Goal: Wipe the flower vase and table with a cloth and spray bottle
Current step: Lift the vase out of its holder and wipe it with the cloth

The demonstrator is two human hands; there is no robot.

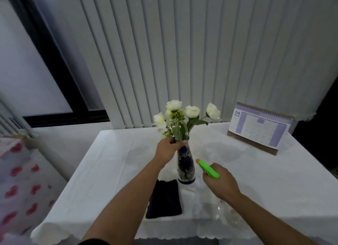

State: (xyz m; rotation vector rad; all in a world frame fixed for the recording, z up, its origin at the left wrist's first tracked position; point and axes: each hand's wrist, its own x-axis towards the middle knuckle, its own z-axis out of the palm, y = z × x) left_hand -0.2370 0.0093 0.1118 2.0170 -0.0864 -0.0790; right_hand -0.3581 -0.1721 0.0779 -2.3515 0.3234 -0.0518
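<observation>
One dark cloth (164,199); left hand (167,149) grips one vase (185,164), right hand (219,182) one spray bottle (208,168)

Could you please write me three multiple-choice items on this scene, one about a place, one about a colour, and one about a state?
1. Where does the dark cloth lie?
A. draped over the calendar
B. flat on the table, left of the vase's base
C. in the right hand

2. What colour is the spray bottle's head?
A. green with an orange nozzle
B. red
C. all white

3. What is the left hand doing?
A. resting flat on the table
B. gripping the vase at its neck
C. holding the cloth

Answers: 1 B, the cloth sits on the white table beside the vase; 2 A, the right hand holds that green head; 3 B, its fingers wrap the neck below the white flowers.
</observation>
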